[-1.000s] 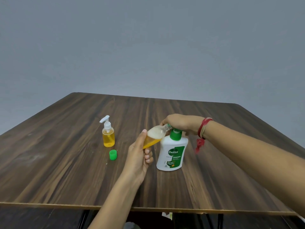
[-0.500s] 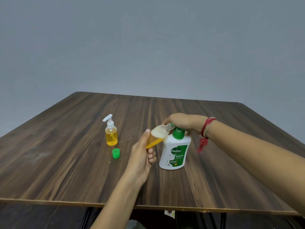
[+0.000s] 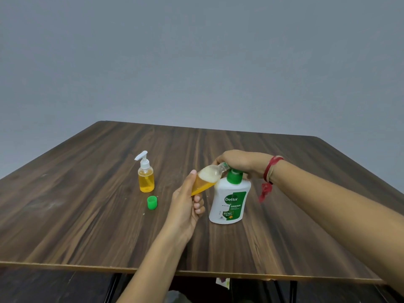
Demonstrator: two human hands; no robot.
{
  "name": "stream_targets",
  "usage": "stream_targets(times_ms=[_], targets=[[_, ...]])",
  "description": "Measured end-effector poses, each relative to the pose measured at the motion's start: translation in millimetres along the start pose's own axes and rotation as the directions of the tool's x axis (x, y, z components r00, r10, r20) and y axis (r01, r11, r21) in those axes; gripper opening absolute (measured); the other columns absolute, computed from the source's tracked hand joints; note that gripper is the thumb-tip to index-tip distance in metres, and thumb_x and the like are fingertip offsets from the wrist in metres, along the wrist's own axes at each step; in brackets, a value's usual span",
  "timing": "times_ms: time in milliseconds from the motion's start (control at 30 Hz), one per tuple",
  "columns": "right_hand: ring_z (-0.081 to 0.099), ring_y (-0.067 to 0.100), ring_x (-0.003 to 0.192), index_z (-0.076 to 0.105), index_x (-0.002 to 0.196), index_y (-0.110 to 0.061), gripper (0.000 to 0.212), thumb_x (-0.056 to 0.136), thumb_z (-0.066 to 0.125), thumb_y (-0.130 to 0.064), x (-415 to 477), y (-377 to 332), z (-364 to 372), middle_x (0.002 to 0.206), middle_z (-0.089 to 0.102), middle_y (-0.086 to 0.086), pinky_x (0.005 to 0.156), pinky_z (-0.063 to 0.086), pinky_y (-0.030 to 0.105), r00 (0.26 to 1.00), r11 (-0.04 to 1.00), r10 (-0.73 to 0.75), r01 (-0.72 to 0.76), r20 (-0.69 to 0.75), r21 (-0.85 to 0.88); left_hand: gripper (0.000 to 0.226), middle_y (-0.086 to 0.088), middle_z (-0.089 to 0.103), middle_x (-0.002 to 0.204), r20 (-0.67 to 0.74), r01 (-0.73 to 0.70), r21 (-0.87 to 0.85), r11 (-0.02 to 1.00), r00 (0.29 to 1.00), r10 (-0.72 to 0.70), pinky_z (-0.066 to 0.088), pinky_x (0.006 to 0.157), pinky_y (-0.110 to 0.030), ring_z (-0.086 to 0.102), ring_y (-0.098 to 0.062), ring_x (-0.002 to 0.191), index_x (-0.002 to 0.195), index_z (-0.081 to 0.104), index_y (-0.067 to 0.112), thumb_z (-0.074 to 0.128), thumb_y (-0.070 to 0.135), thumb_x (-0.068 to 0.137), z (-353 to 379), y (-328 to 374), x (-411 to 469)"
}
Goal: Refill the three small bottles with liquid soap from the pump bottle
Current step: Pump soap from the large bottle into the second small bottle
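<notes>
My left hand (image 3: 185, 206) grips a small clear bottle (image 3: 207, 177), tilted with its open neck up against the pump spout; it holds orange soap with white foam on top. A white Dettol pump bottle (image 3: 229, 202) with a green pump stands on the table (image 3: 87, 215). My right hand (image 3: 240, 161) rests over the pump head, and how its fingers lie is hidden. A second small bottle (image 3: 146, 174) with a white pump, full of orange soap, stands to the left. A loose green cap (image 3: 152, 202) lies near it.
The dark wooden table's near edge (image 3: 196, 272) runs across the bottom, with dark legs below. A red thread band (image 3: 270, 171) circles my right wrist. A plain grey wall stands behind.
Hands and bottles keep their pose; the whole scene has shifted slightly right in view as my head moved.
</notes>
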State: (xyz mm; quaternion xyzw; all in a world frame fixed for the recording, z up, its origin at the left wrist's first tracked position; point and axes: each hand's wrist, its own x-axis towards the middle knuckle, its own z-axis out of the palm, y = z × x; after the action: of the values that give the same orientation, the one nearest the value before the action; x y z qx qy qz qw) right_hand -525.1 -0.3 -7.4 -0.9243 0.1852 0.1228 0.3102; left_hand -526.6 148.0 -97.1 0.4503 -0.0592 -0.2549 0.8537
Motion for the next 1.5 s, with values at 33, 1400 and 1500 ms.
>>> stream_targets(times_ms=[33, 1400, 1500], targets=[[0.038, 0.022, 0.079, 0.055, 0.111, 0.013, 0.038, 0.086, 0.037, -0.010, 0.9, -0.1, -0.9, 0.088, 0.046, 0.011, 0.067, 0.033, 0.030, 1.000, 1.000, -0.002, 0.002, 0.004, 0.013, 0.029, 0.005, 0.032, 0.045, 0.003, 0.004, 0.000, 1.000, 1.000, -0.004, 0.026, 0.034, -0.015, 0.030, -0.003, 0.037, 0.076, 0.052, 0.015, 0.057, 0.039, 0.093, 0.1, -0.9, -0.9], [0.041, 0.022, 0.073, 0.064, 0.096, -0.012, 0.028, 0.080, 0.043, -0.021, 4.4, 4.2, -1.9, 0.087, 0.052, 0.011, 0.065, 0.034, 0.031, 1.000, 0.999, 0.014, -0.014, -0.010, 0.045, 0.030, 0.004, 0.032, 0.046, 0.077, 0.031, -0.052, 0.998, 0.997, -0.027, 0.026, 0.034, -0.014, 0.030, -0.003, 0.036, 0.076, 0.055, 0.016, 0.054, 0.040, 0.092, -1.4, -5.6, 2.9], [0.039, 0.023, 0.080, 0.055, 0.090, -0.019, 0.019, 0.076, 0.043, -0.024, 3.2, 2.5, -2.7, 0.088, 0.048, 0.008, 0.072, 0.031, 0.039, 0.999, 0.999, 0.044, -0.044, 0.001, 0.028, 0.029, 0.004, 0.033, 0.046, 0.084, 0.050, -0.057, 0.997, 0.995, -0.045, 0.027, 0.034, -0.014, 0.032, -0.003, 0.036, 0.079, 0.055, 0.015, 0.055, 0.041, 0.092, -2.6, -7.0, 2.3]])
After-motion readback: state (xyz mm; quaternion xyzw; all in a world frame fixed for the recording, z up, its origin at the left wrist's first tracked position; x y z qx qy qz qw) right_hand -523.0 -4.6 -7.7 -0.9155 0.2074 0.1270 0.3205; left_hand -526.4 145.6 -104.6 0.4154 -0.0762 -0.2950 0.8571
